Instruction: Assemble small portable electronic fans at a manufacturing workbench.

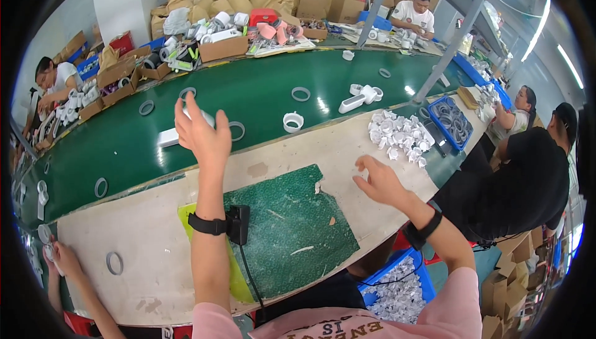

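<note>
My left hand is stretched out over the green belt, its fingers and thumb apart. Partly hidden behind it is a white plastic part with a flat handle; whether the hand touches it, I cannot tell. Grey rings lie close by on the belt. My right hand hovers over the cardboard-covered bench, fingers loosely bent and apart, with nothing in them. To its upper right sits a pile of small white plastic pieces. A green mat lies between my forearms.
A white collar and another handled part rest on the belt. Grey rings fill a blue basket at the right. A metal post rises beyond the bench. Co-workers sit on both sides. A blue bin of white pieces stands below.
</note>
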Demonstrator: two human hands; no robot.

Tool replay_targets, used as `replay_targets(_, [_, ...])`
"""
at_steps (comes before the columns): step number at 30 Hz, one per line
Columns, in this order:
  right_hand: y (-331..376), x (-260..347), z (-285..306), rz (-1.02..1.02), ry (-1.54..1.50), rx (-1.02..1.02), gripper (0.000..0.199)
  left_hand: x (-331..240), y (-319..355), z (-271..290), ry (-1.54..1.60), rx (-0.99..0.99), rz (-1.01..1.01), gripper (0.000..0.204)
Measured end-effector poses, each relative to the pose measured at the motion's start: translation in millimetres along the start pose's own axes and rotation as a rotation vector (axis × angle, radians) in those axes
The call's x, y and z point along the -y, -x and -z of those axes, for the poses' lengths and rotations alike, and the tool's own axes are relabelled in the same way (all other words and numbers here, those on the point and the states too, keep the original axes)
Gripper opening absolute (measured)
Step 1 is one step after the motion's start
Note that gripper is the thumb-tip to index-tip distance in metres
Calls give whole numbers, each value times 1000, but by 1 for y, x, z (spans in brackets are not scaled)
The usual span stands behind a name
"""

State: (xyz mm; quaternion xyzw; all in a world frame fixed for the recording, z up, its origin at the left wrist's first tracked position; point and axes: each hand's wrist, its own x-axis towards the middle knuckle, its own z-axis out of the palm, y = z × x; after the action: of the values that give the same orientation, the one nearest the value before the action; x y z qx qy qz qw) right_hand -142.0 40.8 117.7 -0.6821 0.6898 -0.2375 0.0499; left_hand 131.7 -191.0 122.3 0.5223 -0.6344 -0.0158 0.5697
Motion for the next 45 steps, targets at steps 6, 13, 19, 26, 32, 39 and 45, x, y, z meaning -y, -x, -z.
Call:
replay_targets(6, [-110,-86,-29,-179,281,-120,45,-54,42,-9,302,345,-226,54])
replay_targets(13, [-184,-136,-80,-456,345,-122,41,-80,85,-1,498,707,-270,50])
replay_targets(19, [-168,-111,-36,-610,-604,-322,21,-63,85,-13,543,797,-222,54])
replay_targets(26, [-14,33,-2,-364,-1092,-143,12,-63,98,-34,913,931,235,81])
replay_targets(32, [65,70,-22,-413,-1157,143,11,-72,131,-43,1151,1200,291,55])
replay_targets(39, [59,44,18,-415,-915,805,28,-60,134,-35,922,1277,77,83])
replay_targets(45, [27,-102,15,-294,211,-299,29,-72,125,-27,903,1298,-121,88])
